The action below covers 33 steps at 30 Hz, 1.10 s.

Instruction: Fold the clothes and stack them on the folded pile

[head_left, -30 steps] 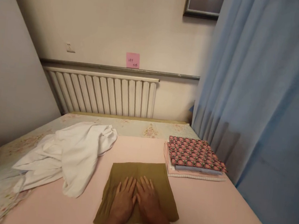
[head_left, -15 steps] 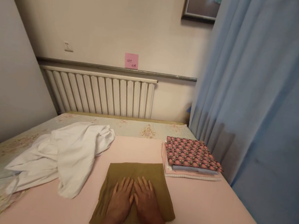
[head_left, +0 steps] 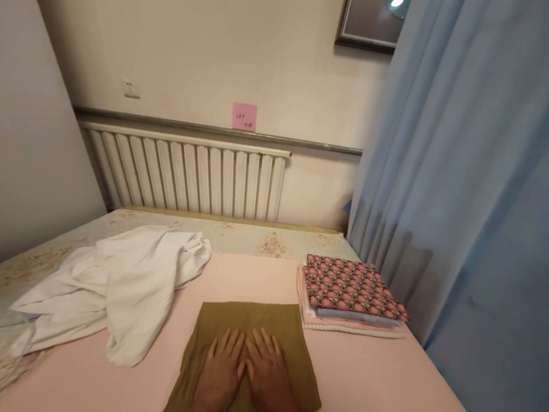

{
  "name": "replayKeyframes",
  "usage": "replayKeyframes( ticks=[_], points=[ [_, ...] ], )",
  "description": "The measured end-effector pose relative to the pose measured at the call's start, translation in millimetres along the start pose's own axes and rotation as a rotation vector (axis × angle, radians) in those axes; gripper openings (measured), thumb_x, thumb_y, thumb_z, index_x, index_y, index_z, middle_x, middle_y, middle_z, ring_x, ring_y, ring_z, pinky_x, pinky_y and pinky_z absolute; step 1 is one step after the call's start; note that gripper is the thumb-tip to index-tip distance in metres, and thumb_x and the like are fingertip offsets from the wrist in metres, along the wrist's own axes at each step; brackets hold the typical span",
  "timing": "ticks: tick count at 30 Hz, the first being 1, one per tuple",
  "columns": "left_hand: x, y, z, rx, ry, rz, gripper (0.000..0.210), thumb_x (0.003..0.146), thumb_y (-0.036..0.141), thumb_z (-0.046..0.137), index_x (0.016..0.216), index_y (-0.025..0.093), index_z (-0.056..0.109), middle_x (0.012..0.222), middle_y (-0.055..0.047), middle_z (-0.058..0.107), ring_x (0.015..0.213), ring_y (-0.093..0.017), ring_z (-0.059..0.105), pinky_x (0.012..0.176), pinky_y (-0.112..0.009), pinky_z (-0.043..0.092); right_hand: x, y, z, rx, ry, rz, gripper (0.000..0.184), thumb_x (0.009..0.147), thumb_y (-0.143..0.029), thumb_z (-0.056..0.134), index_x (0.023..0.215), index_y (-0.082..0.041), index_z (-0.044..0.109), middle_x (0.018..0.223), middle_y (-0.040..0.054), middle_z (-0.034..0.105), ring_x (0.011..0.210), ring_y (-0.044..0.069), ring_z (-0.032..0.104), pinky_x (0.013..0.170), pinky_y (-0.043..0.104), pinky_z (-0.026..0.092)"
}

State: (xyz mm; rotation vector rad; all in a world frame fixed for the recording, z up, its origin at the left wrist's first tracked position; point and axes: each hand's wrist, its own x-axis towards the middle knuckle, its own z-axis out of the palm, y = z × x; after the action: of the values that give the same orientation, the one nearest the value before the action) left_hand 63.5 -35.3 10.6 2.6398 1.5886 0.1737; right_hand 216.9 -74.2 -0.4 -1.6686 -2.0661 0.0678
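Observation:
An olive-green folded cloth (head_left: 286,336) lies flat on a pink sheet (head_left: 363,389) in front of me. My left hand (head_left: 222,372) rests palm down on its middle, fingers stretched out. Beside it, nearly touching at the thumbs, my right hand (head_left: 266,370) presses flat on the same cloth. Neither hand grips anything. The cloth's near edge is partly covered by my wrists.
To the left lies a crumpled white cloth (head_left: 145,284). A stack of folded fabrics topped by a red patterned one (head_left: 354,285) sits at the right, near a blue curtain (head_left: 413,180). Behind the floral-covered bed (head_left: 233,231) stands a radiator (head_left: 185,171).
The view has tilted up slightly, so the wall and picture frame sit a little lower. Both hands stay flat on the olive-green cloth, which looks unchanged.

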Motion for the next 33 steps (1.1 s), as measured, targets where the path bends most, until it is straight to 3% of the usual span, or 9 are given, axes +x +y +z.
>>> replayKeyframes(
  ticks=[6,18,33],
  points=[
    [0.3,-2.1,5.6,0.009,0.027,0.005,0.055,0.092,0.032,0.032,0.146,0.020,0.037,0.153,-0.006,0.037,0.142,-0.028,0.028,0.114,-0.053,0.023,-1.0,0.0,-1.1,-0.020,0.007,-0.042,0.045,0.097,-0.031,0.043,0.143,-0.031,0.042,0.151,0.0011,0.040,0.141,0.023,0.030,0.116,0.046,0.022],
    [1.2,-0.5,0.0,-0.004,-0.010,-0.011,0.055,0.092,0.033,0.032,0.146,0.020,0.038,0.153,-0.005,0.036,0.143,-0.027,0.027,0.115,-0.053,0.022,-0.8,4.2,8.9,0.005,0.034,-0.021,0.043,0.098,-0.039,0.042,0.141,-0.032,0.045,0.150,0.0006,0.041,0.141,0.023,0.031,0.116,0.047,0.022],
    [3.7,-3.8,8.2,0.011,-0.002,-0.004,0.055,0.093,0.034,0.033,0.146,0.020,0.037,0.153,-0.005,0.035,0.143,-0.026,0.027,0.115,-0.052,0.022,0.3,5.5,10.4,-0.028,0.044,-0.032,0.044,0.098,-0.039,0.043,0.142,-0.032,0.043,0.149,0.0009,0.042,0.140,0.023,0.032,0.116,0.047,0.022]
  ],
)
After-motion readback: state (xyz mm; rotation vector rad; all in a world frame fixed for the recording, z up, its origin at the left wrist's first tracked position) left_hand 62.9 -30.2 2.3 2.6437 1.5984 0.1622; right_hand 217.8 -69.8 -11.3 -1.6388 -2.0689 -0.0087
